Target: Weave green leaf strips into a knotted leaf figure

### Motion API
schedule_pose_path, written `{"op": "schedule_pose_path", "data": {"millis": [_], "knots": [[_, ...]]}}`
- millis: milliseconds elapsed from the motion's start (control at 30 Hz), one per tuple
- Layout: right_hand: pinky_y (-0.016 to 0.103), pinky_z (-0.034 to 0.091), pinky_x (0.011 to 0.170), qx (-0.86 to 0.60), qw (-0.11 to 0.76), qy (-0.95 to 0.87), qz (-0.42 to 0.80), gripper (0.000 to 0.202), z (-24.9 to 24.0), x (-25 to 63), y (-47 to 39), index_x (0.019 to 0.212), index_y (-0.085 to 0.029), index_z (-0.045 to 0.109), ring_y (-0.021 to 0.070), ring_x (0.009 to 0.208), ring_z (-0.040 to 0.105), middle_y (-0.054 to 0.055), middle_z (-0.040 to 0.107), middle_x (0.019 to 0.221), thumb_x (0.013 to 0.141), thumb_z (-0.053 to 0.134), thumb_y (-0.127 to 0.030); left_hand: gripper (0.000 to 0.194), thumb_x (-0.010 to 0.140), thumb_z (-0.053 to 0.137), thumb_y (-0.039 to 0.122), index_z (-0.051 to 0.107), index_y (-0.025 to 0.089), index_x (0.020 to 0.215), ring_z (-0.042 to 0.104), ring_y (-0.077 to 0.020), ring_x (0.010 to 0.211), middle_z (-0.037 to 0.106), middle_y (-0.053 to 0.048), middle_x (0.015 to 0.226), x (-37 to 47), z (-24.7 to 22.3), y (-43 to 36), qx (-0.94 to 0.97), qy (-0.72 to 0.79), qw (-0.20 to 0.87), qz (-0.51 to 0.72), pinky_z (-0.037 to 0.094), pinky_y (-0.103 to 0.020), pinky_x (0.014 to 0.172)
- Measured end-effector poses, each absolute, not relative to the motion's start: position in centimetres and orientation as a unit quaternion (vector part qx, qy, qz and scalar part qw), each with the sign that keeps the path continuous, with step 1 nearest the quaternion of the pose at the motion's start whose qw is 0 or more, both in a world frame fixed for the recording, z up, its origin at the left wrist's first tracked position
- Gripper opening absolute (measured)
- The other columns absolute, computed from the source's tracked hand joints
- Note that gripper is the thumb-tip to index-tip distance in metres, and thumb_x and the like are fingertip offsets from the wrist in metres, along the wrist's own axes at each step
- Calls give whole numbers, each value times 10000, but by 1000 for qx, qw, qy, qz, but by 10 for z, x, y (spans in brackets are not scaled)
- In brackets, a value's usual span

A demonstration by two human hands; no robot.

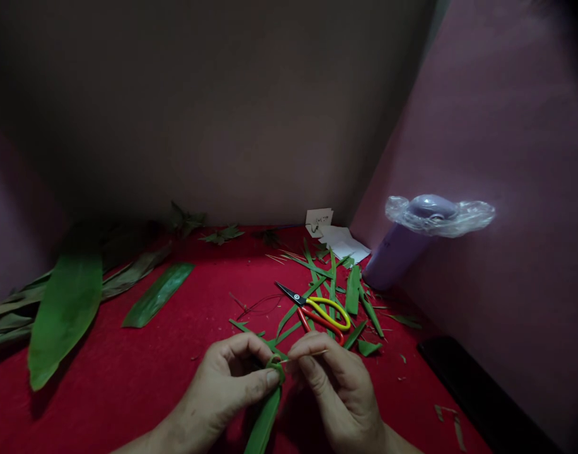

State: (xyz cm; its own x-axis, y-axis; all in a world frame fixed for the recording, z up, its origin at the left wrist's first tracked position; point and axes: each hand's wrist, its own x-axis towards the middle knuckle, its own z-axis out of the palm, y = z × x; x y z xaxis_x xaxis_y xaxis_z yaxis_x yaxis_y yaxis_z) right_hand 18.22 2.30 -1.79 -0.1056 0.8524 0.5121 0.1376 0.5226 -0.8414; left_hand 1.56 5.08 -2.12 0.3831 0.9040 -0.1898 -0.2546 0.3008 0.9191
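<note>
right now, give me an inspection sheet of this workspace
surface: red covering, littered with scraps
job's things: folded green leaf strip and thin stick in hand
clutter: cut leaf pieces around the scissors; white papers behind
grip: left hand pinches the strip; right hand pinches the stick
cables: nothing seen
surroundings: grey back wall; purple cylinder topped with clear plastic; large leaf at left
</note>
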Motion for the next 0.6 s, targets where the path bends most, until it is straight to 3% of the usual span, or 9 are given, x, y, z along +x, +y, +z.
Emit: {"op": "schedule_pose_path", "data": {"millis": [600], "knots": [[257, 438, 572, -353, 557, -708, 253, 167, -16, 180, 23, 879, -164, 587, 144, 630, 542, 48, 580, 715, 878, 439, -88, 195, 569, 812, 226, 654, 147, 652, 481, -66, 485, 602, 39, 538, 16, -16, 49, 431, 382, 707, 411, 379, -158, 466]]}}
